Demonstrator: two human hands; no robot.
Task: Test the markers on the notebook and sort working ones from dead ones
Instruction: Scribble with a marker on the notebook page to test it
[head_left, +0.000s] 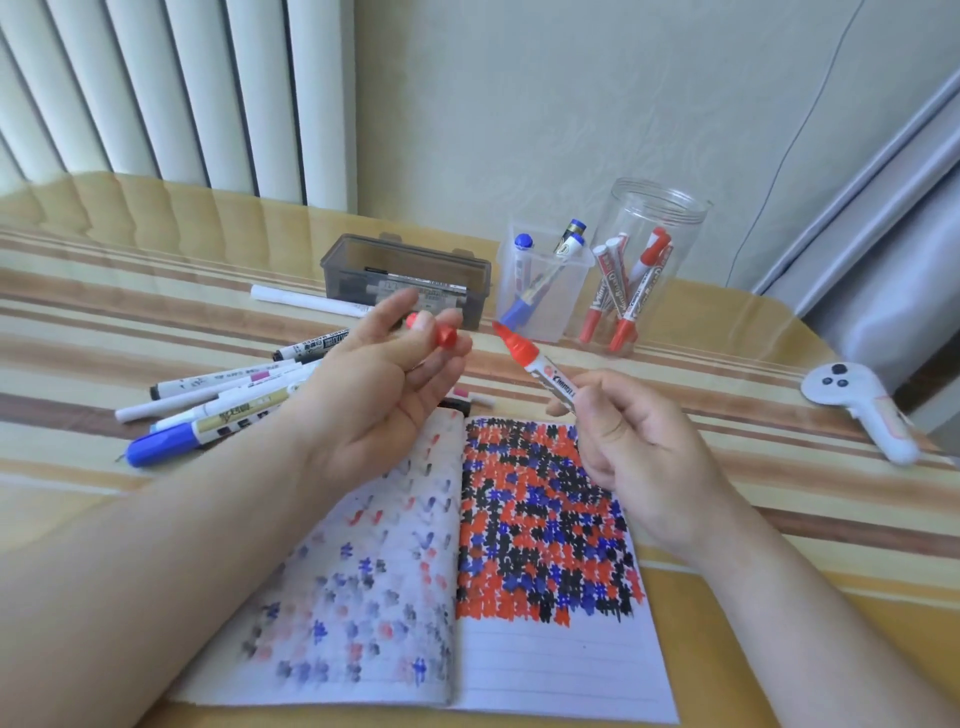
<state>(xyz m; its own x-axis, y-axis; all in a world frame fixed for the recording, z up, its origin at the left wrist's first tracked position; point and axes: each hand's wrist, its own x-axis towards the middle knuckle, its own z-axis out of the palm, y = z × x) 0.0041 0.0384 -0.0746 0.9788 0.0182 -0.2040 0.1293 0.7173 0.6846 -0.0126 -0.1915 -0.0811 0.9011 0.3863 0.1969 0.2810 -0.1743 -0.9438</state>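
Above the open notebook (561, 519), right hand (628, 441) clamps an uncapped red marker (535, 364); left hand (384, 384) pinches its cap (447, 335), which could slip and roll off the counter (779, 571).

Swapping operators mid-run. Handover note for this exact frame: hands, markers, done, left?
Left hand: palm up, fingers pinching the red cap.
Right hand: gripping the uncapped red marker, tip up and clear of the page.
Notebook: open under both hands, right page mostly filled with red, blue and black test marks, bottom lines blank.
Sorted so far: red markers in the round clear jar, blue ones in the square clear cup, some markers in the grey box.
Left: loose pile of markers on the table at the left, apparently untested. This red one looks due for a test stroke, then recap and sort.
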